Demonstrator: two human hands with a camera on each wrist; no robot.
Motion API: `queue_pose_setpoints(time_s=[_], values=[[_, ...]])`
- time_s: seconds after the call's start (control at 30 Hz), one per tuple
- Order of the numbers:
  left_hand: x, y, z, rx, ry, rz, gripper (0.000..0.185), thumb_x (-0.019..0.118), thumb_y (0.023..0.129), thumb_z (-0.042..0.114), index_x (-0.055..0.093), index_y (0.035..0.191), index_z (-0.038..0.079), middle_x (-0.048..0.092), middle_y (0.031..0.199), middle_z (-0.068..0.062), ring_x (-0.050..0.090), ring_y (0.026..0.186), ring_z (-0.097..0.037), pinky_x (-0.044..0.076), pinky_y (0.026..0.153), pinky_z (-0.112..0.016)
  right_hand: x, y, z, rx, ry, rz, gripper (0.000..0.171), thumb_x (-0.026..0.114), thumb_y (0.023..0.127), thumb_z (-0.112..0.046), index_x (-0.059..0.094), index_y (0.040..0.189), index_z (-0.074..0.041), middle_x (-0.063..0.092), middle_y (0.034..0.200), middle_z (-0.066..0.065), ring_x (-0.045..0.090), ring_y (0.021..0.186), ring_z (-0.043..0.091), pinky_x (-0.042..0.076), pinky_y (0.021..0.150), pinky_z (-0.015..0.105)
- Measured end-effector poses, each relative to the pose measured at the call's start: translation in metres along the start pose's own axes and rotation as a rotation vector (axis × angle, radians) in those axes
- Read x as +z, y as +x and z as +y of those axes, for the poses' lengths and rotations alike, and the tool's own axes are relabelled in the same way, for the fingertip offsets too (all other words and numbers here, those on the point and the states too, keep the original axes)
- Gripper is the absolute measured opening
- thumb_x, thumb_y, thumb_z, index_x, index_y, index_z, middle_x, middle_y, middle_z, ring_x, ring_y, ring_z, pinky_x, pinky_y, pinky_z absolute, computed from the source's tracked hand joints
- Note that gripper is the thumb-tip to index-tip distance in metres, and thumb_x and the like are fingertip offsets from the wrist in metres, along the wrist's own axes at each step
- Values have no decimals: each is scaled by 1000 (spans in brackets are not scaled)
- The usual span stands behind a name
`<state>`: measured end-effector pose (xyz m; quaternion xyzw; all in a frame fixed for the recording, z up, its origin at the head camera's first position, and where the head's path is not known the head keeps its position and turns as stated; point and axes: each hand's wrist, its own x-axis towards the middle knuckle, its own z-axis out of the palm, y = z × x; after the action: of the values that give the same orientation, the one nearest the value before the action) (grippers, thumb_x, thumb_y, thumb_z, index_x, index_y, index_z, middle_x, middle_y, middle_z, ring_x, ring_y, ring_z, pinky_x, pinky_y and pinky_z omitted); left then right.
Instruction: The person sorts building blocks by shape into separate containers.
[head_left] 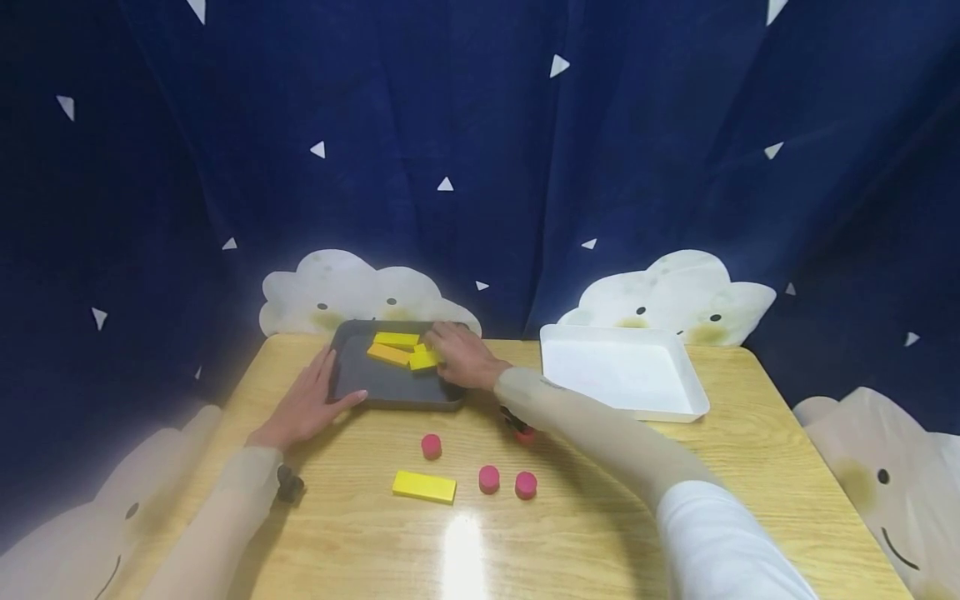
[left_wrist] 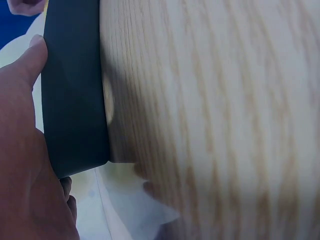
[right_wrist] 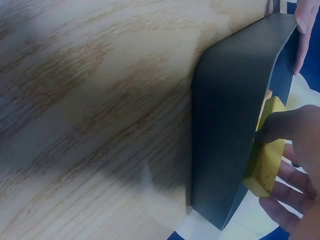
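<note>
My right hand [head_left: 467,357] is over the right part of a dark grey tray [head_left: 390,390]. It pinches a yellow block [right_wrist: 267,162], thumb on one face and fingers on the other in the right wrist view. Beside it in the tray lie another yellow block [head_left: 396,340] and an orange-yellow block [head_left: 387,355]. At the tray's left front corner is my left hand [head_left: 306,407], fingers extended along the left wall and thumb reaching to the front rim. The left wrist view shows this thumb against the dark tray wall [left_wrist: 75,95].
In front of the tray, a yellow block [head_left: 423,487] lies on the wooden table [head_left: 360,550] near several red discs [head_left: 489,479]. One red disc [head_left: 527,436] is partly hidden under my right forearm. A white tray [head_left: 615,375] stands at the back right, before a dark blue curtain [head_left: 495,150].
</note>
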<state>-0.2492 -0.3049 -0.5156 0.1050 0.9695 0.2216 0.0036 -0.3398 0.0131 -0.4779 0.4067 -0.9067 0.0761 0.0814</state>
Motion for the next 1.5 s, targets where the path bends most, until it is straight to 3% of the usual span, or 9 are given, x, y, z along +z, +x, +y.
queue_pose_setpoints(time_s=[0.63,1.07,1.5], values=[[0,0,2,1,-11,-5,114,56,102,71,0,171,-1,-4,179,-23,3,164,-46,8,132,-63,11,7,4,75,-11,-95,32,78,92,-5,67,122,-10,63,116,5,61,106,24,56,88,36],[0,0,2,3,7,-2,114,56,102,71,2,170,-2,0,178,-26,8,162,-50,10,132,-64,11,5,1,81,-6,-127,38,76,95,-5,66,131,-9,65,121,7,62,109,25,58,90,37],[-2,-3,4,7,1,-2,112,57,103,69,2,170,-2,-2,178,-26,8,163,-50,11,132,-64,5,2,-4,64,16,-89,35,77,95,-4,69,128,-9,66,118,7,62,106,25,57,88,36]])
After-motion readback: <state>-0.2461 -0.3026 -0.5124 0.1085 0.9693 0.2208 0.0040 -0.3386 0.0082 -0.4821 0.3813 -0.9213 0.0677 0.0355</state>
